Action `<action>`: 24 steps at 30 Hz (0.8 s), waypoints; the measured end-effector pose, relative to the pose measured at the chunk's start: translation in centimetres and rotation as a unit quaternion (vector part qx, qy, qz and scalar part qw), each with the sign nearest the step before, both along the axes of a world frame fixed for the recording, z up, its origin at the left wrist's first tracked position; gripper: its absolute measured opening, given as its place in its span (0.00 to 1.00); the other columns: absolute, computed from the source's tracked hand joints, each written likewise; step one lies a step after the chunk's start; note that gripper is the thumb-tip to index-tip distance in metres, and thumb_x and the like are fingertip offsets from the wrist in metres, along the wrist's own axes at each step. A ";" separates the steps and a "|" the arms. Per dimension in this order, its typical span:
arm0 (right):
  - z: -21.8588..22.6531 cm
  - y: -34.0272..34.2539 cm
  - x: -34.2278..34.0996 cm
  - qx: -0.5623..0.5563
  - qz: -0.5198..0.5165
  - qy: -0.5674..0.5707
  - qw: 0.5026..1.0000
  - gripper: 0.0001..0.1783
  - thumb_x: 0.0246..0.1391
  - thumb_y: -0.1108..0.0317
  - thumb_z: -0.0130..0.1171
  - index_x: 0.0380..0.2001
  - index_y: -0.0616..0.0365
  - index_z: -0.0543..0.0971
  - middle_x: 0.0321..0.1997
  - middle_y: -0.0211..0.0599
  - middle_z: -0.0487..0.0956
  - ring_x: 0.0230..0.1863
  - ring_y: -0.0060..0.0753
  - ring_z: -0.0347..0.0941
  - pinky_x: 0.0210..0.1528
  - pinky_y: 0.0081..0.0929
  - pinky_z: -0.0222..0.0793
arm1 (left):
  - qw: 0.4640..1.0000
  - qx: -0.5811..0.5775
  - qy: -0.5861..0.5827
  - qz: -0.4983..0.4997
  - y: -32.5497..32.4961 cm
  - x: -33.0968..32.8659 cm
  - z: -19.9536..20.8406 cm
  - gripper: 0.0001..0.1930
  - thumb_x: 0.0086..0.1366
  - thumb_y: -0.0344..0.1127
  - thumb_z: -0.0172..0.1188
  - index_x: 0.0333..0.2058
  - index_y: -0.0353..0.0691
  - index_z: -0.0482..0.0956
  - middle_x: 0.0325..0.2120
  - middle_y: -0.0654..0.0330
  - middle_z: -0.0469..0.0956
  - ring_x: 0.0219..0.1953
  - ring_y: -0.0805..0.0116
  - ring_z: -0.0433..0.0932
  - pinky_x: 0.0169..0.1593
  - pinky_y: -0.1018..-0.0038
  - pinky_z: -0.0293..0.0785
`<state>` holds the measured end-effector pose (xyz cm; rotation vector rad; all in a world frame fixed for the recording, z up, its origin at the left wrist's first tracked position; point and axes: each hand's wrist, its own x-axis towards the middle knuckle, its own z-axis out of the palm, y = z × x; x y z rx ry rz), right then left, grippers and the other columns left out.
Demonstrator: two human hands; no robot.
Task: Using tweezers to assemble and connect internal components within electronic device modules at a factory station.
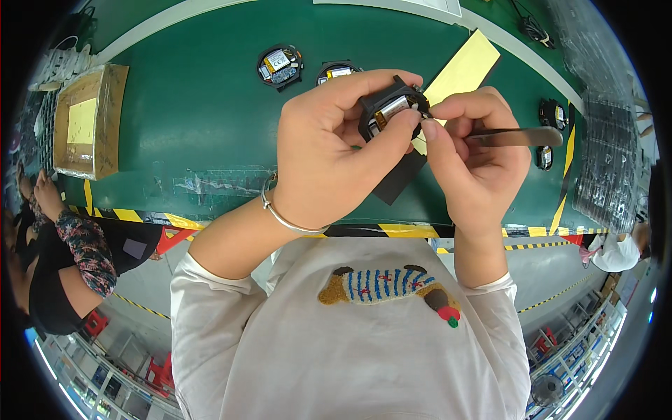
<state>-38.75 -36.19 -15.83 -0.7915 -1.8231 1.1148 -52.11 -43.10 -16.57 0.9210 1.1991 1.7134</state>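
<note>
1. Left hand [325,143] is curled around a black round device [392,106], thumb across its face.
2. Right hand [486,164] is mostly closed, metal tweezers [521,136] tucked in it, fingertips pinched at the device's edge; can't tell on what.
3. Similar unit [280,66] sits on the green surface [203,105] beyond the left hand.

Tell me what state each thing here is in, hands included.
Left hand: closed around device
Held device: inner parts exposed
Right hand: closed on metal tool
Metal tool: held near device
Far-left device: resting, inner parts exposed
Cardboard box: open, yellow paper inside
Yellow strip: partly covered
Bracelet: worn
</note>
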 end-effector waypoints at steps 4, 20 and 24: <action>-0.3 0.0 0.0 0.003 0.000 -0.010 1.000 0.09 0.38 0.78 0.63 0.27 0.59 0.77 0.19 0.22 0.63 0.16 0.10 0.51 0.17 0.12 0.44 | 1.000 -0.016 0.009 -0.008 -0.1 0.0 -0.1 0.12 0.56 0.19 0.57 0.41 0.27 0.76 0.30 0.59 0.77 0.30 0.78 0.76 0.31 0.82 0.77; -1.1 1.3 2.8 0.025 0.036 0.188 0.981 0.14 0.62 0.63 0.43 0.36 0.67 0.66 0.38 0.48 0.68 0.37 0.52 0.75 0.41 0.44 0.77 | 0.977 -0.128 -0.163 -0.051 0.7 -0.9 0.4 0.10 0.61 0.29 0.56 0.40 0.30 0.73 0.32 0.52 0.78 0.33 0.63 0.82 0.25 0.73 0.83; -0.9 0.7 2.9 0.238 0.071 0.032 0.968 0.09 0.47 0.82 0.57 0.31 0.66 0.68 0.36 0.50 0.72 0.35 0.53 0.77 0.37 0.42 0.80 | 0.974 -0.142 -0.168 -0.055 0.7 -1.1 0.6 0.10 0.62 0.29 0.54 0.41 0.30 0.72 0.31 0.51 0.79 0.30 0.64 0.82 0.26 0.73 0.82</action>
